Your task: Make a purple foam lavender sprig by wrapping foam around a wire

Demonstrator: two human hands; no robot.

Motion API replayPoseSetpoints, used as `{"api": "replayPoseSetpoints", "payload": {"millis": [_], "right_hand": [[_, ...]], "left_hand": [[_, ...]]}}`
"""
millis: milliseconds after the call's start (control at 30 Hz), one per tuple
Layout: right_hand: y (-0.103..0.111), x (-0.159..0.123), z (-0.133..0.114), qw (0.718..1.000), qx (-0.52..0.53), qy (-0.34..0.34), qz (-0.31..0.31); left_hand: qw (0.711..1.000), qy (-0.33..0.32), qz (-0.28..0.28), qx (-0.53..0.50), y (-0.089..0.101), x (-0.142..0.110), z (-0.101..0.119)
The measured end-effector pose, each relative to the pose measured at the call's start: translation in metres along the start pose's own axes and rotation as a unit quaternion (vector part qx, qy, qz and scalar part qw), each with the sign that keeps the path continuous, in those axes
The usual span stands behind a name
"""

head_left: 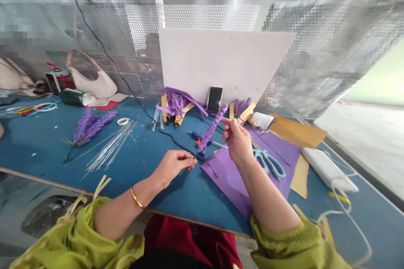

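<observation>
A purple artificial lavender stem (pixel 211 133) stands tilted between my hands, its top leaning right. My left hand (pixel 176 166) is closed in a pinch at its lower end, so the bottom of the stem is hidden by the fingertips. Beside the flower's upper part is my right hand (pixel 236 139), thumb and fingers drawn together, the index fingertip close against the petals. Whatever may be between those fingers is hidden. Below the right hand lie purple paper sheets (pixel 229 180) and scissors (pixel 268 164) with light blue handles.
At left lie finished purple flowers (pixel 91 128), a tape roll (pixel 123 121) and thin wires (pixel 110 147). A phone (pixel 214 100) leans on the white board (pixel 221 59). A black cable (pixel 139 111) crosses the blue table. A white power bank (pixel 330 170) is at right.
</observation>
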State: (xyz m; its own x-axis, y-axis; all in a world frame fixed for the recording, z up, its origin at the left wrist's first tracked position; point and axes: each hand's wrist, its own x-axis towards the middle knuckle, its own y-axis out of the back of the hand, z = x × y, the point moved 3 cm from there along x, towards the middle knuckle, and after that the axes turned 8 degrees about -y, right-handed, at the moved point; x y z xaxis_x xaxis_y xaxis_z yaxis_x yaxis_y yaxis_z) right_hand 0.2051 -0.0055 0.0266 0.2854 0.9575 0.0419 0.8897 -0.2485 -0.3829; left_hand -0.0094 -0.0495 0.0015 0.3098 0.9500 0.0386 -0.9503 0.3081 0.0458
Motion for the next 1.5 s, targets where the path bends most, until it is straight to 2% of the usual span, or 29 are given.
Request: {"api": "replayPoseSetpoints", "payload": {"millis": [200, 467, 667, 833, 1033, 1233, 1500], "right_hand": [[-0.003, -0.001, -0.004, 0.996, 0.050, -0.014, -0.078], [-0.008, -0.007, 0.000, 0.993, 0.047, -0.033, -0.100], [-0.012, -0.012, -0.001, 0.992, 0.041, -0.030, -0.115], [-0.012, -0.011, -0.001, 0.993, 0.039, -0.024, -0.107], [-0.013, -0.012, -0.002, 0.993, 0.041, -0.015, -0.114], [-0.015, -0.014, 0.000, 0.993, 0.020, -0.026, -0.111], [-0.015, -0.014, -0.002, 0.993, 0.020, -0.028, -0.114]], "left_hand": [[0.998, -0.006, -0.031, 0.059, -0.005, -0.016, -0.005], [0.999, -0.014, -0.030, 0.004, -0.013, -0.010, 0.002], [0.995, -0.047, 0.000, 0.088, -0.013, -0.003, 0.006], [0.986, -0.073, -0.028, 0.149, -0.013, -0.001, 0.010], [0.991, -0.086, -0.020, 0.100, -0.015, 0.003, 0.013], [0.985, -0.096, -0.048, 0.138, -0.024, 0.009, 0.022], [0.997, -0.049, -0.051, 0.020, -0.027, 0.013, 0.026]]}}
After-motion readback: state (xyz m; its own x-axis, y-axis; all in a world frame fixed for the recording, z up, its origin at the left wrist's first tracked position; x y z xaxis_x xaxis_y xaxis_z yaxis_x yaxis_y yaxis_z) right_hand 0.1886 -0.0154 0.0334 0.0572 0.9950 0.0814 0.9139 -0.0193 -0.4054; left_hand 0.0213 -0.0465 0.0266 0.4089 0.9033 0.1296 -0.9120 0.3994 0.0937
